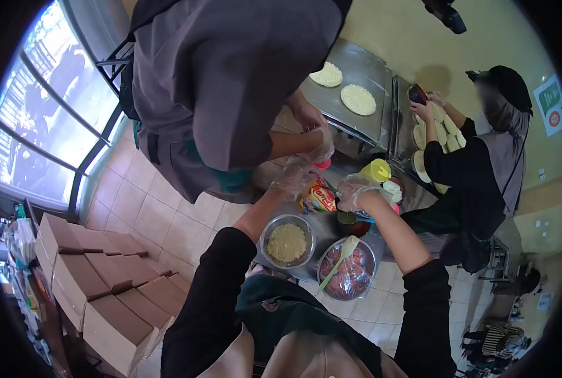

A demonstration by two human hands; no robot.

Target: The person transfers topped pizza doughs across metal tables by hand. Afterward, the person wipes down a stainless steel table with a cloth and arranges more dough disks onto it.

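Note:
My left hand (295, 179), in a clear plastic glove, reaches to the left edge of a colourful packet (321, 198). Its fingers are bent together, and whatever they pinch is hidden. On the packet's other side my right hand (356, 191), gloved too, has its fingers curled over a small dark thing that I cannot make out. Just below it stands a dark cup (346, 217). Nearer me are a metal bowl of pale yellow gratings (287, 243) and a bowl of reddish chunks (341, 277) with a pale green spatula (340, 261) lying across it.
Close on the left, a co-worker's gloved hand (319, 143) is near mine. Beyond are two pale dough rounds (358, 100) on a metal griddle (331, 104). Another person (464, 151) works over pale bread pieces at right. A yellow cup (377, 170) and cardboard boxes (114, 315) are around.

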